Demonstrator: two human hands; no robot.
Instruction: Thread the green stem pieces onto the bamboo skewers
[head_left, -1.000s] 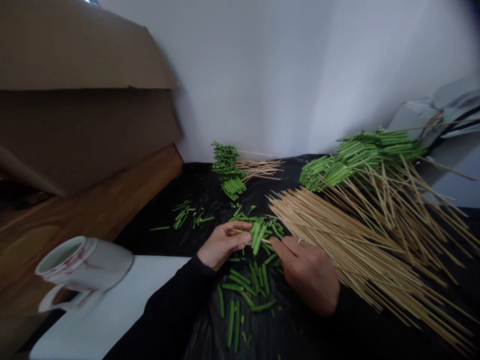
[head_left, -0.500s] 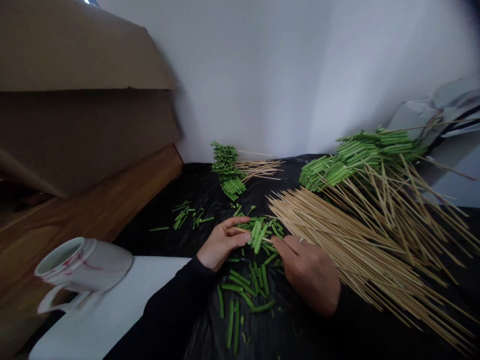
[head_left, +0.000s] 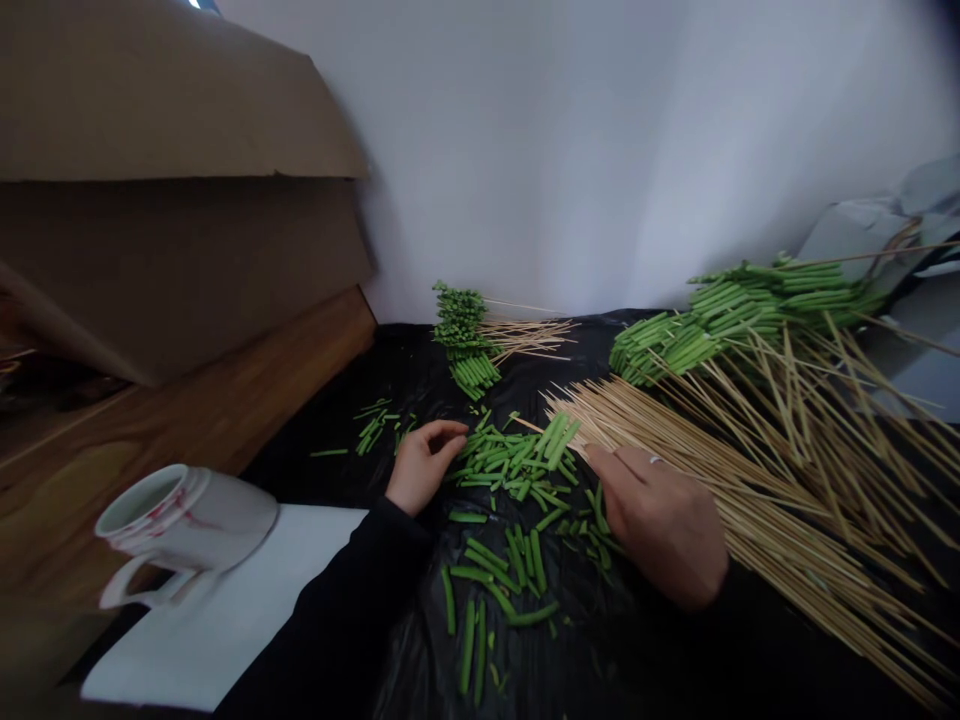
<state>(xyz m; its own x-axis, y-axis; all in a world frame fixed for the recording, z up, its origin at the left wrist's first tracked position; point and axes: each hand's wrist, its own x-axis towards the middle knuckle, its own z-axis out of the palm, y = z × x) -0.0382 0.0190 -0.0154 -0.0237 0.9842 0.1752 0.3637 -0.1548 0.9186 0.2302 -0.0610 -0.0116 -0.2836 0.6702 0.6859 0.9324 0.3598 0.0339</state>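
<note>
My right hand (head_left: pixel 664 520) grips a bamboo skewer (head_left: pixel 534 426) with a few short green stalk pieces (head_left: pixel 559 436) threaded near its tip. The skewer points left, above the heap of loose cut green pieces (head_left: pixel 502 462) on the black plastic sheet (head_left: pixel 420 385). My left hand (head_left: pixel 420 468) lies on the sheet at the heap's left edge, fingertips touching the nearest pieces and holding nothing. More cut pieces (head_left: pixel 495 575) are scattered between my forearms.
A big fan of bare skewers (head_left: pixel 757 480) spreads to the right, with finished green skewers (head_left: pixel 720 320) behind it and another bundle (head_left: pixel 469 340) by the wall. A white mug (head_left: pixel 187 520) lies on white paper (head_left: pixel 247 610) at left, beside a wooden ledge (head_left: pixel 225 400) and cardboard (head_left: pixel 172 200).
My left hand let go of the skewer and dropped to the heap's left edge. My right hand carried the threaded skewer up and to the right. The view shifted slightly.
</note>
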